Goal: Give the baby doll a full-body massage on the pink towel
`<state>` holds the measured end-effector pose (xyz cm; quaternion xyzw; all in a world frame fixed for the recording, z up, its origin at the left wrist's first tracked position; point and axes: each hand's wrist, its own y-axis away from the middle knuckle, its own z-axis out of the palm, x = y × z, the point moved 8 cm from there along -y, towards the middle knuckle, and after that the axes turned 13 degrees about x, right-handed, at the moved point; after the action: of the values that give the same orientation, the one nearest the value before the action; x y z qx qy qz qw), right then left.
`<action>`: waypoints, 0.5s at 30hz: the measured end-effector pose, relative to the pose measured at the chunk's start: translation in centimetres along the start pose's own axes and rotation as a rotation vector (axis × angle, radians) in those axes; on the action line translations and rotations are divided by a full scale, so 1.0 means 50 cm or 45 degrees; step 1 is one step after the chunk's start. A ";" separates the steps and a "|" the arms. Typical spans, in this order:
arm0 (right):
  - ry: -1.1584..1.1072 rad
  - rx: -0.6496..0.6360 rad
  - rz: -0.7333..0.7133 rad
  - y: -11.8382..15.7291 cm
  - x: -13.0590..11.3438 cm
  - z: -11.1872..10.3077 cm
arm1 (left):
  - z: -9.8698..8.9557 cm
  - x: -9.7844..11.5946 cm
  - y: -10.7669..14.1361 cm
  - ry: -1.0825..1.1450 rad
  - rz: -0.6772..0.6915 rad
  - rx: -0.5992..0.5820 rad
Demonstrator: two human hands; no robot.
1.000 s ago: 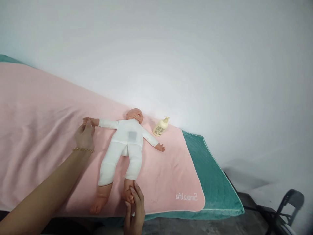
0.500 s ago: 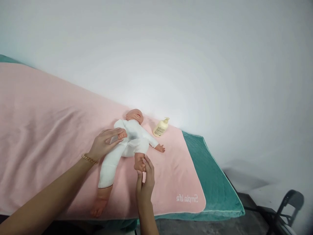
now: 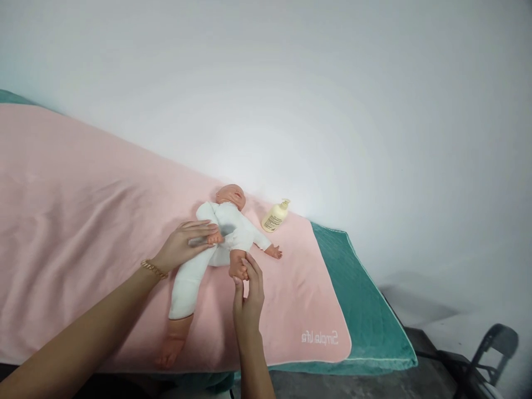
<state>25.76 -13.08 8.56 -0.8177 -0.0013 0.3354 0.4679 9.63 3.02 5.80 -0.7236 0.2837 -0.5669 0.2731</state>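
Observation:
A baby doll [image 3: 238, 226] in a white cloth suit lies on its back on a pink blanket [image 3: 299, 288], head toward the wall. My left hand [image 3: 183, 241], with a gold bracelet at the wrist, closes its fingers and thumb around the doll's hand [image 3: 215, 237] over the belly. My right hand [image 3: 250, 293] grips the doll's bent-up foot [image 3: 238, 265] between thumb and fingers. The doll's other leg [image 3: 185, 291] stretches toward me, and its other arm [image 3: 262, 242] lies out to the right.
A pale yellow pump bottle [image 3: 274, 217] stands on the blanket right of the doll's head. Under the blanket is a teal bed cover [image 3: 366, 310], its edge running along the white wall [image 3: 332, 111]. A dark folding chair [image 3: 494, 349] is at the lower right.
My left hand has shifted slightly right and down with the doll's hand. My right hand has pushed the doll's foot a little upward, so hand and foot are closer together.

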 end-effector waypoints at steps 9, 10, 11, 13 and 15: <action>0.028 -0.057 -0.025 0.094 -0.013 -0.058 | -0.089 -0.044 -0.008 0.397 -0.608 0.535; 0.031 -0.075 -0.009 0.108 -0.013 -0.065 | -0.096 -0.052 -0.009 0.469 -0.622 0.599; 0.032 -0.094 0.007 0.121 -0.012 -0.072 | -0.103 -0.064 -0.008 0.527 -0.654 0.663; 0.024 -0.135 0.019 0.147 -0.009 -0.084 | -0.112 -0.100 0.001 0.603 -0.773 0.777; 0.015 -0.173 0.005 0.172 -0.003 -0.093 | -0.116 -0.138 0.012 0.672 -0.900 0.836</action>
<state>25.50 -21.52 3.62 -0.8495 -0.0195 0.3307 0.4107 2.53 7.15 1.98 -0.4846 -0.1095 -0.8452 0.1971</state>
